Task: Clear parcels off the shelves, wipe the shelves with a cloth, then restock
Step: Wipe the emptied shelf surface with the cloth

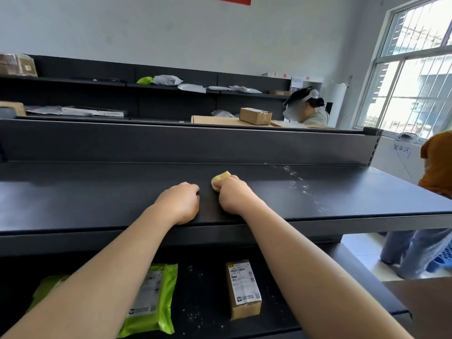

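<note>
Two labelled parcels (243,288) below, print unreadable, right hand (233,195) clutching cloth (220,178)

Most of the yellow cloth (220,179) is hidden inside the right hand (233,195), with only a lump showing past the knuckles. The left hand (180,203) curls its fingers under, out of sight. On the lower shelf (208,297), the left forearm covers part of the green parcel (156,299), and its label is too small to read. A person (437,167) at the right edge is cut off, perhaps standing.
</note>
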`<act>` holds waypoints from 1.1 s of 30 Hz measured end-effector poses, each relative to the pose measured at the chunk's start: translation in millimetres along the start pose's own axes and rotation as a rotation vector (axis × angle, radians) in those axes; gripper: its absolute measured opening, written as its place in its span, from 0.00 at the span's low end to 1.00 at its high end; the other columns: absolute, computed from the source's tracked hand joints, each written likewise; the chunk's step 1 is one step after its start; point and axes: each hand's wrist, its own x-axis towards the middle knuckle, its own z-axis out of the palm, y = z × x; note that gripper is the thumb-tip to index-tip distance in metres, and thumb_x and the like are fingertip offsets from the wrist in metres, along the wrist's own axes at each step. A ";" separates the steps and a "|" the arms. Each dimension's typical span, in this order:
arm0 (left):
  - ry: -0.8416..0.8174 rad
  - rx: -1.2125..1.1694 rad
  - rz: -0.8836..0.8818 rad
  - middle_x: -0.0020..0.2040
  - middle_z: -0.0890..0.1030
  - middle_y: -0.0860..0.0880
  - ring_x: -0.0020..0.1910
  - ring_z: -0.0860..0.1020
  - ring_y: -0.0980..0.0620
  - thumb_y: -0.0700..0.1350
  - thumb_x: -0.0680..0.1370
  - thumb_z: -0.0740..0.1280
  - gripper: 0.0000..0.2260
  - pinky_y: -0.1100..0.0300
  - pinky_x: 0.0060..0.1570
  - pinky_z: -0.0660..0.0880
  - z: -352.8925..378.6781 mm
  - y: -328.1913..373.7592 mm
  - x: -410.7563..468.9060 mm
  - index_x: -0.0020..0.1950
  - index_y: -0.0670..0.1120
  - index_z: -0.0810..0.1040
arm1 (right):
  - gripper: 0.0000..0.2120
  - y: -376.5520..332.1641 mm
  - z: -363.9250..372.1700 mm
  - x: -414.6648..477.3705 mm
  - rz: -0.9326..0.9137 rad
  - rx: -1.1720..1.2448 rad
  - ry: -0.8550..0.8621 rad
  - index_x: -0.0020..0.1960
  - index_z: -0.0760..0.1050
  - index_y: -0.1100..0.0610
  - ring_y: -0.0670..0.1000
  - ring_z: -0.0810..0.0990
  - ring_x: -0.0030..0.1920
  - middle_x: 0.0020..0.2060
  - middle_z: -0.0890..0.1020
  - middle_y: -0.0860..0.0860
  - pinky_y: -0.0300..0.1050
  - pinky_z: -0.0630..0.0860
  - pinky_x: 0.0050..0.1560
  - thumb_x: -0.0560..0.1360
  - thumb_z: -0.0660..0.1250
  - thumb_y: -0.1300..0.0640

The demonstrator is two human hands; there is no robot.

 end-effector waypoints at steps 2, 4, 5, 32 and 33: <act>0.007 -0.048 -0.018 0.67 0.71 0.48 0.63 0.72 0.45 0.47 0.82 0.51 0.15 0.50 0.66 0.65 3.0 -0.2 -1.4 0.63 0.45 0.72 | 0.21 25.4 -8.1 -6.4 0.022 -0.013 0.001 0.59 0.74 0.53 0.62 0.73 0.57 0.58 0.70 0.58 0.47 0.71 0.53 0.72 0.53 0.68; 0.014 -0.084 -0.027 0.69 0.70 0.48 0.66 0.70 0.46 0.46 0.83 0.50 0.16 0.51 0.70 0.61 5.8 0.2 -3.1 0.65 0.44 0.71 | 0.21 59.0 -18.3 -11.9 0.082 -0.028 0.016 0.60 0.75 0.52 0.63 0.73 0.60 0.60 0.71 0.59 0.48 0.71 0.60 0.73 0.54 0.67; 0.021 -0.097 -0.031 0.69 0.70 0.48 0.66 0.70 0.46 0.45 0.83 0.50 0.16 0.51 0.70 0.60 7.0 0.6 -4.1 0.65 0.44 0.72 | 0.19 76.1 -24.6 -14.5 0.123 -0.035 0.022 0.58 0.76 0.53 0.62 0.73 0.60 0.60 0.71 0.59 0.48 0.70 0.62 0.73 0.54 0.67; 0.080 -0.167 -0.006 0.39 0.74 0.48 0.42 0.72 0.47 0.39 0.81 0.55 0.12 0.58 0.36 0.67 5.5 18.6 -33.9 0.38 0.42 0.67 | 0.22 149.3 -45.0 -67.1 0.233 -0.028 0.089 0.66 0.74 0.54 0.63 0.71 0.63 0.64 0.70 0.60 0.49 0.69 0.64 0.75 0.57 0.68; 0.070 -0.171 0.001 0.41 0.75 0.46 0.42 0.72 0.46 0.39 0.81 0.55 0.11 0.57 0.37 0.68 4.5 19.6 -33.3 0.40 0.40 0.70 | 0.20 157.4 -50.7 -67.7 0.274 -0.028 0.103 0.65 0.74 0.56 0.62 0.72 0.63 0.64 0.71 0.60 0.49 0.70 0.64 0.76 0.58 0.67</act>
